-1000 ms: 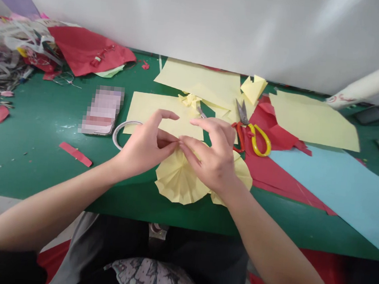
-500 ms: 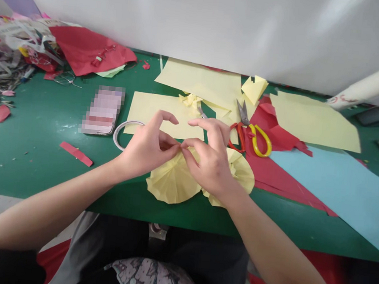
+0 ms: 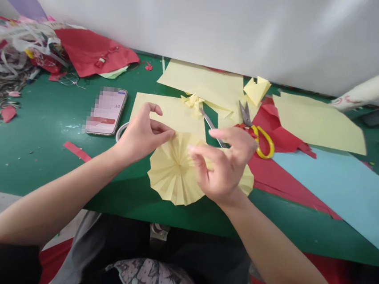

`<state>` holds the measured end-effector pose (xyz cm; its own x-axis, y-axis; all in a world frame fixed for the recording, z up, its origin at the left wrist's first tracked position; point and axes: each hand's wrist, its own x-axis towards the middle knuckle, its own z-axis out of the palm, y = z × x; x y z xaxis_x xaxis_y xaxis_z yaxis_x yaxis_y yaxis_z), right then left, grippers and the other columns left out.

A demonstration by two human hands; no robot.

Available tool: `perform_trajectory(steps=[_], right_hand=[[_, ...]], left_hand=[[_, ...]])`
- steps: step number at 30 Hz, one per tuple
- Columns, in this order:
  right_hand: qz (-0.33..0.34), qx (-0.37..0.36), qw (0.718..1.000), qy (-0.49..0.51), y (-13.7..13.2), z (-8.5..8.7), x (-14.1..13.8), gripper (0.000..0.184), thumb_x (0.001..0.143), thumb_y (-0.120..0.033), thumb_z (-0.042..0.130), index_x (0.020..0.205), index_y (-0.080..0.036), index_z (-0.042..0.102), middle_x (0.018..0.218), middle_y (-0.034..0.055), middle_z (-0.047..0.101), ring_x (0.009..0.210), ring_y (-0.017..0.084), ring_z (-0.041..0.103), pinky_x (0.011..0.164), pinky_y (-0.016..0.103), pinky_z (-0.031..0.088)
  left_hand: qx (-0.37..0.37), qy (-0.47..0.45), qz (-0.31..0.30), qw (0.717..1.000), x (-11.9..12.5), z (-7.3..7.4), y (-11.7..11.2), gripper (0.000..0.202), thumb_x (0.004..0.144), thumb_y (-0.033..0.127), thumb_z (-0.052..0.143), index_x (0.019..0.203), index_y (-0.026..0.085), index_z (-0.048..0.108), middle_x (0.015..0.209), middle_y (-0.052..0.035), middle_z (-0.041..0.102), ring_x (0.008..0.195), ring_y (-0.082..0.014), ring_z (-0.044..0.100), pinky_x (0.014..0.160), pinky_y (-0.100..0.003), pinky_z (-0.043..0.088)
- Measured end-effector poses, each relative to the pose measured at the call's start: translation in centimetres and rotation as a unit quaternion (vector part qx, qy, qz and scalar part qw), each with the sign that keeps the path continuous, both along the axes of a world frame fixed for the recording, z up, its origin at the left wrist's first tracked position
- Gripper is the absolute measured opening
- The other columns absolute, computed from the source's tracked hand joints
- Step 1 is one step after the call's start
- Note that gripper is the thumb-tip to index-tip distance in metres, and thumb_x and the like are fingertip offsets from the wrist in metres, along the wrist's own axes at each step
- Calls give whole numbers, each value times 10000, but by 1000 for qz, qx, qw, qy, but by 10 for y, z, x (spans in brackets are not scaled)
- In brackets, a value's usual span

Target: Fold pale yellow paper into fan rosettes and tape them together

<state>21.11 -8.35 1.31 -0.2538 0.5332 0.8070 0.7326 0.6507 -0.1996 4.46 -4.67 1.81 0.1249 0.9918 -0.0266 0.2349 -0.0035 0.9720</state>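
Observation:
A pale yellow pleated paper rosette [image 3: 177, 176] lies spread on the green table in front of me, its folds fanning from the centre. My left hand [image 3: 145, 135] pinches its upper left edge between thumb and fingers. Just right of that, my right hand [image 3: 226, 163] is raised over the rosette's right side, smeared by motion. Its thumb and forefinger are close together at a small whitish spot I cannot make out. Partly behind this hand is a second yellow pleated piece [image 3: 249, 179]. A roll of white tape [image 3: 120, 132] is half hidden behind my left forearm and hand.
A phone [image 3: 107, 111] lies at left, near a red paper strip [image 3: 76, 151]. Scissors with yellow and red handles [image 3: 266, 142] and a metal blade-like tool [image 3: 211, 125] lie beyond my right hand. Yellow sheets [image 3: 202, 78], blue paper [image 3: 333, 178] and a scrap pile [image 3: 9, 62] surround the work.
My right hand has moved right, away from the rosette edge where both hands met. My left hand still pinches the edge. The rosette now shows flatter and more fully.

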Motion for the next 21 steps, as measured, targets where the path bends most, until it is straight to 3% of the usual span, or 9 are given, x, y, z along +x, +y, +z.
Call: perform_trajectory(steps=[3,6,9,13,18,21], right_hand=[[2,-36,999,32,3,6,-1,191,776,-216,527,951,-288,546,1050,68,484,1005,246,487,812,443,442],[-4,-59,998,38,6,10,-1,151,775,-191,521,870,-280,596,964,64,512,937,225,517,719,401,476],[46,-93,993,58,7,13,1,143,767,-151,530,783,-258,623,797,32,565,788,169,552,678,355,484],[121,-200,968,89,8,14,2,148,765,-115,518,763,-215,626,734,5,622,707,120,576,634,283,488],[109,-317,937,103,8,11,1,86,740,-131,546,781,-195,587,742,-8,625,696,107,577,638,260,480],[116,-360,916,131,8,10,1,220,733,-136,563,923,-217,485,682,-45,582,663,98,566,648,263,477]], left_hand=[[2,-1,-5,1000,1,1,-2,368,659,185,599,889,223,315,685,33,607,540,-88,601,422,-159,374],[23,-6,-1,1000,3,0,-5,362,673,165,573,920,226,317,714,32,604,577,-94,619,434,-164,387],[44,-4,-8,999,5,-4,-5,366,686,132,542,973,222,332,757,19,617,621,-90,620,510,-186,438],[40,30,-44,998,4,-10,-3,397,681,102,523,1018,216,347,814,1,616,667,-92,599,571,-208,448],[-18,58,-119,991,4,-14,-4,338,701,161,539,1000,210,389,802,-12,624,695,-108,596,598,-232,445],[-29,57,-125,990,4,-14,-4,309,707,183,551,980,212,408,774,-14,638,693,-113,603,593,-231,437]])
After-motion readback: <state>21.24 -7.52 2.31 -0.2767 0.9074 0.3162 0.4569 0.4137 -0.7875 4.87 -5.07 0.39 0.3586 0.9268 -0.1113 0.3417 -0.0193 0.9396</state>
